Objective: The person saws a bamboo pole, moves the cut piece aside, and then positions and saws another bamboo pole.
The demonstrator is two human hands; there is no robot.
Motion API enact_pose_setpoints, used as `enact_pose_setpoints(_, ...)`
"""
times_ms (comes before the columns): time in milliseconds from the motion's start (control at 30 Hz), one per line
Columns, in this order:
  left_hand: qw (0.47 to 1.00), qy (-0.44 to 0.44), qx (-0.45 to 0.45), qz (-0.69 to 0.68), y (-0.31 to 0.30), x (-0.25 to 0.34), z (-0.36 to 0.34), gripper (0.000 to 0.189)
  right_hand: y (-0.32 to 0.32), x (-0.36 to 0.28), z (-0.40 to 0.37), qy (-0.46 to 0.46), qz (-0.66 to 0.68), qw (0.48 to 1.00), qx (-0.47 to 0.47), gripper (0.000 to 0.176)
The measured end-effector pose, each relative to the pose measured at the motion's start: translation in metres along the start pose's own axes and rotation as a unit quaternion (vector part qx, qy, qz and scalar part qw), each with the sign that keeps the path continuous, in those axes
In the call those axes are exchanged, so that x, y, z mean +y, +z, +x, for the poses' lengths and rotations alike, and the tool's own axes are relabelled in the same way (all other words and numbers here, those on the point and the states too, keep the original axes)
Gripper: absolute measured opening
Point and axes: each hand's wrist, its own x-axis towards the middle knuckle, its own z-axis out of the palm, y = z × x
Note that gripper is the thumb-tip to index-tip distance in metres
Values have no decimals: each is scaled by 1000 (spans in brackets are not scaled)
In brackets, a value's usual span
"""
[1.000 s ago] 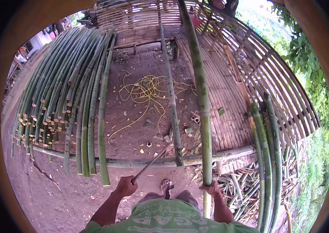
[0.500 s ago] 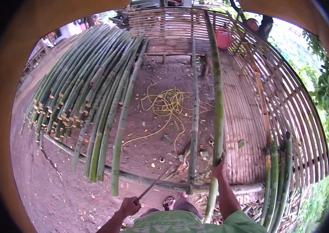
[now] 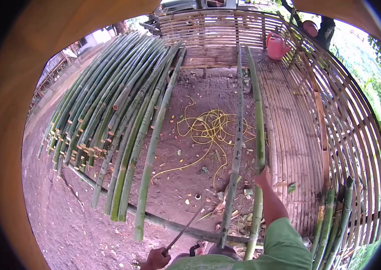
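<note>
My left hand (image 3: 158, 259), low in front of my body, is closed round the handle of a long, narrow machete (image 3: 183, 231) that points forward and up. With my arm stretched forward, my right hand (image 3: 263, 177) grips a green bamboo pole (image 3: 259, 130). The far end of this pole reaches the slatted bench at the back, and its near end lies close to my right side. Just left of it is another bamboo pole (image 3: 237, 144), running nearly parallel. A crosswise bamboo pole (image 3: 172, 223) on the ground lies under the near ends.
A big stack of bamboo poles (image 3: 109, 85) is on the left. Coiled yellow hose (image 3: 213, 128) lies on the dirt in the middle. A slatted bamboo bench (image 3: 285, 130) with a railing runs along the right, bearing a red watering can (image 3: 277, 46). Several short poles (image 3: 330, 220) stand at lower right.
The far end of the pole in my right hand has come down from above the back railing to bench level. My right arm has reached further forward, and my view has turned slightly left.
</note>
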Motion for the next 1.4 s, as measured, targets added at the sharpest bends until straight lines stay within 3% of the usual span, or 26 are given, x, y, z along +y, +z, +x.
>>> enact_pose_setpoints(33, 999, 38, 26, -12, 3, -4, -1, 20, -1, -7, -2, 13, 7, 1000, -2, 81)
enact_pose_setpoints(67, 996, 79, 43, -21, 5, -5, -2, 29, -1, -9, -9, 34, 13, 999, -2, 81)
enact_pose_setpoints(100, 999, 12, 29, -31, -3, 14, -5, 29, -3, -9, -18, 59, 16, 998, -4, 81)
enact_pose_setpoints(200, 999, -17, 19, -24, 3, 10, 1, 29, 0, -9, -11, 93, -20, 995, 6, 85)
enact_pose_setpoints(333, 995, 40, 55, 70, 11, 10, 7, 29, -14, -17, 1, 57, 45, 997, -30, 84)
enact_pose_setpoints(367, 999, -7, 19, 45, 18, -16, 15, 30, -18, -25, 9, 62, 46, 996, -37, 82)
enact_pose_setpoints(467, 1000, -21, 2, -10, -4, 44, 16, 30, -20, -35, 39, 60, 55, 996, -25, 78)
enact_pose_setpoints(567, 998, 43, 37, 2, 6, 36, 30, 31, -1, -36, 92, 6, 94, 995, 40, 76)
enact_pose_setpoints(667, 985, 140, 75, 75, 12, 30, 38, 31, 0, -33, 95, -59, 130, 987, 73, 76)
enact_pose_setpoints(700, 981, 158, 72, 92, 15, 26, 45, 30, 1, -32, 83, -82, 127, 984, 92, 76)
enact_pose_setpoints(833, 999, 25, -45, -16, -8, 92, 58, 32, -5, -3, -26, -70, 46, 995, 60, 87)
enact_pose_setpoints(900, 998, 44, -50, 18, 5, 81, 79, 20, -11, 29, -106, -69, 11, 998, 3, 98)
enact_pose_setpoints(933, 997, 52, -54, 36, 5, 87, 83, 24, -24, 32, -149, -8, -16, 999, -51, 100)
enact_pose_setpoints(967, 994, 89, -57, 6, 6, 97, 87, 23, -16, 62, -192, -24, -44, 997, -62, 104)
enact_pose_setpoints(1000, 991, 109, -68, 34, 15, 85, 98, 24, -24, 68, -237, 18, -83, 991, -101, 108)
enact_pose_setpoints(1033, 982, 109, -122, 91, 8, 102, 105, 28, -18, 95, -279, -15, -89, 993, -81, 107)
enact_pose_setpoints(1067, 979, 130, -127, 87, 20, 85, 114, 29, -17, 111, -320, 65, -26, 995, -75, 109)
enact_pose_setpoints(1100, 975, 168, -136, 51, 18, 90, 120, 28, -15, 137, -357, 20, -15, 996, -80, 110)
enact_pose_setpoints(1133, 976, 152, -149, 50, 16, 96, 125, 26, -26, 131, -384, 83, -63, 993, -59, 92)
enact_pose_setpoints(1400, 951, 262, -157, 54, 8, 70, 162, 26, -6, 124, -434, 198, -24, 968, -154, 73)
